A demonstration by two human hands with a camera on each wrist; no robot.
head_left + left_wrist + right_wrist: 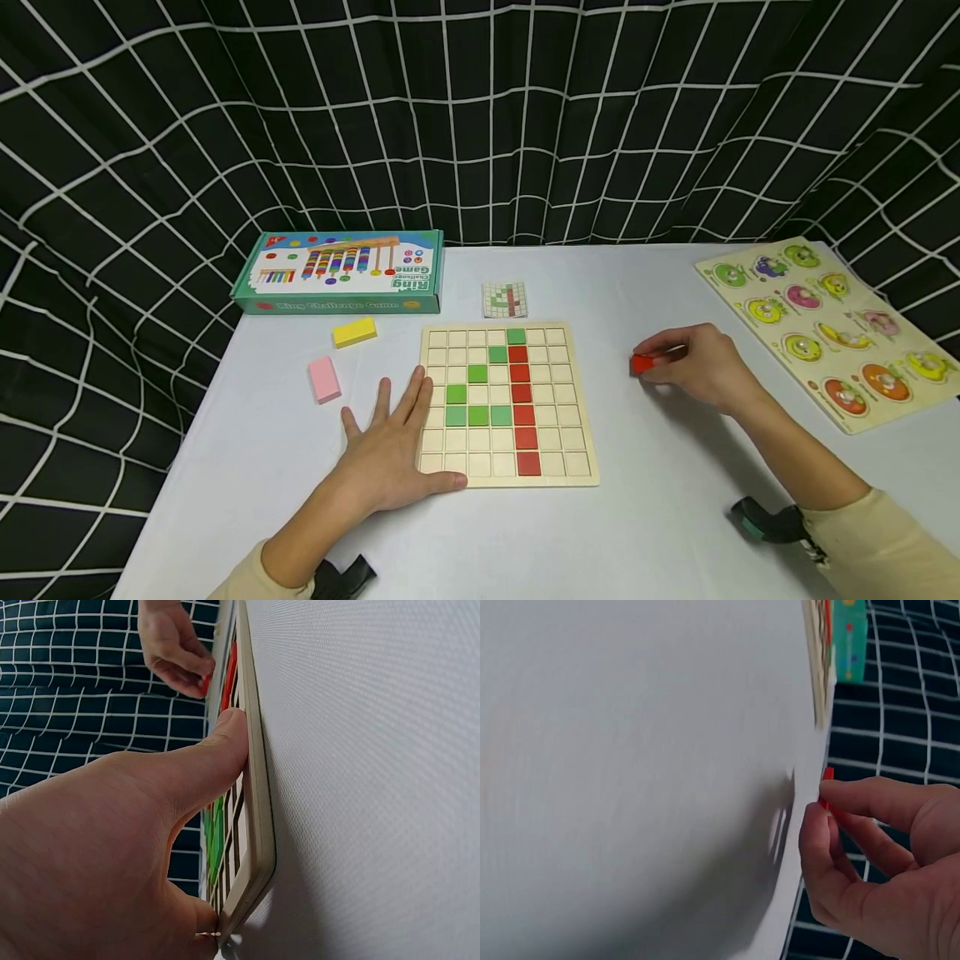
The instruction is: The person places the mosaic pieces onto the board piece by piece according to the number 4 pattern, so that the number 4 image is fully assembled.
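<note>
To the right of the board, my right hand pinches a small red tile between thumb and fingers, low over the table. The right wrist view shows the red tile edge-on at the fingertips. My left hand lies with spread, straight fingers along the left side of the wooden grid board. Its thumb rests on the board's near edge, as the left wrist view also shows. On the board, several red tiles form one column. Several green tiles make a diagonal and a row to the left of it.
A small pattern card lies behind the board. Left of the board are a yellow block and a pink block, with a Ring Challenge Game box behind them. A fruit puzzle board lies at the right.
</note>
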